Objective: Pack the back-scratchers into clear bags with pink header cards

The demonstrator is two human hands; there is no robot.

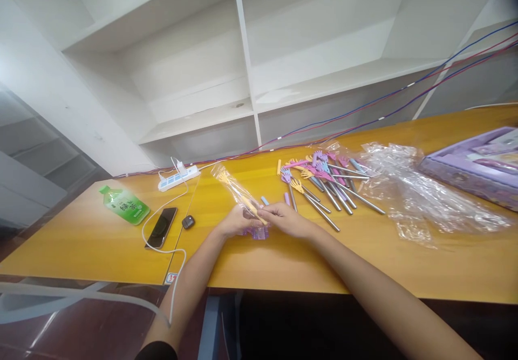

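Observation:
Between my hands is a yellow back scratcher (234,187) in a clear plastic sleeve, its hand-shaped head pointing up and left. My left hand (238,222) is closed around the lower part of the sleeve. At the handle end, my right hand (285,218) pinches the sleeve and handle with thumb and fingers. Below them a purple piece (260,233) shows on the table, partly hidden; I cannot make out what it is. To the right lies a loose pile of back scratchers (324,179) with yellow, purple, pink and blue heads and metal rods.
Clear plastic sleeves (404,187) lie in a heap right of the pile, beside a purple box (441,167). On the left are a green tea bottle (126,205), a phone (162,228), a black case (188,222), a power strip (178,178) and a white cable (144,231).

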